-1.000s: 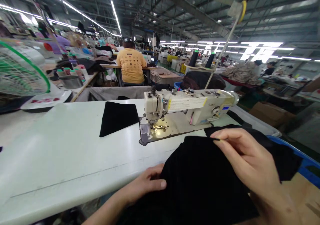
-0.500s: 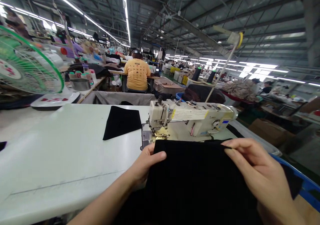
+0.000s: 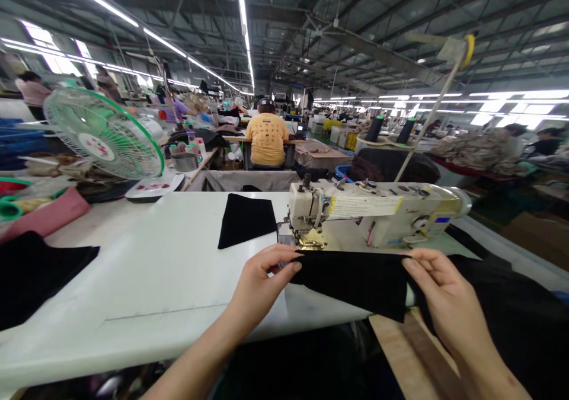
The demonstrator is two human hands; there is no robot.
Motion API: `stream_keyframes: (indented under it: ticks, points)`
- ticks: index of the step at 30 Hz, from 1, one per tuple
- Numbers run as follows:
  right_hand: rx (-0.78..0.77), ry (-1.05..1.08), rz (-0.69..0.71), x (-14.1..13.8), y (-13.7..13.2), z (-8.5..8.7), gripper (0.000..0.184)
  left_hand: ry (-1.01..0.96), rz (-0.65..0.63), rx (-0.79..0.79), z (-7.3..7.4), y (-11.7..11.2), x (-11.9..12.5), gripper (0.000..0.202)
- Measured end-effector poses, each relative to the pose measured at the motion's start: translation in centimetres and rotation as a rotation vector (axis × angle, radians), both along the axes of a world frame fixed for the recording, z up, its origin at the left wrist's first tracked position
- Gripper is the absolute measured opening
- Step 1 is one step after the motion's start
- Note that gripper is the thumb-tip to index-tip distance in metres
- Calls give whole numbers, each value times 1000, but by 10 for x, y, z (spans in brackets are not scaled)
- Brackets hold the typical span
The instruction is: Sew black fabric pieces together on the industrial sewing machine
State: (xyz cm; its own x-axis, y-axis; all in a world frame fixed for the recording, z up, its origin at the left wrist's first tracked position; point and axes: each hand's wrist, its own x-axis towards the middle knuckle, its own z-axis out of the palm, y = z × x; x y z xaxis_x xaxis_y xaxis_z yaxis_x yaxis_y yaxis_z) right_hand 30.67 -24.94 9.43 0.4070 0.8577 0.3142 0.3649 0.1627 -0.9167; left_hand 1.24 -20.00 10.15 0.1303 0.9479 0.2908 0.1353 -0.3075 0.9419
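Note:
Stretched between my two hands is a piece of black fabric [image 3: 355, 278], its top edge nearly level. My left hand [image 3: 267, 278] pinches the upper left corner between thumb and fingers. At the other end my right hand [image 3: 440, 287] pinches the upper right corner. Just beyond the fabric stands a white sewing machine [image 3: 368, 210], its needle area close to my left fingertips. More black cloth [image 3: 511, 323] hangs to the right, behind my right wrist. A separate black fabric piece [image 3: 247, 221] lies flat on the white table [image 3: 178, 269], left of the machine.
Another black fabric piece [image 3: 35, 275] lies at the table's left end. A green-rimmed fan [image 3: 104, 133] stands at the back left, near a metal bowl [image 3: 185, 162]. Thread cones [image 3: 374, 129] stand behind the machine. A person in a yellow shirt [image 3: 267, 136] sits ahead, facing away.
The view has turned left. The large black cloth that hung in front of me now lies off to the right, and a smaller piece spans my hands. My left hand now grips from above.

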Motion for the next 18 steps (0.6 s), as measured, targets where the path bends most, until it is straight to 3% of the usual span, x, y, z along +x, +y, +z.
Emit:
stream_keyframes:
  ticks: [6, 13, 18]
  points:
    - [-2, 24, 4, 6, -1, -2, 33, -138, -124, -124, 9, 2, 0, 19]
    - [-16, 27, 7, 11, -1, -2, 33, -356, -92, -310, 7, 5, 3, 23]
    - [-31, 36, 31, 14, 0, -4, 35, -440, -80, -327, 9, 10, 6, 23]
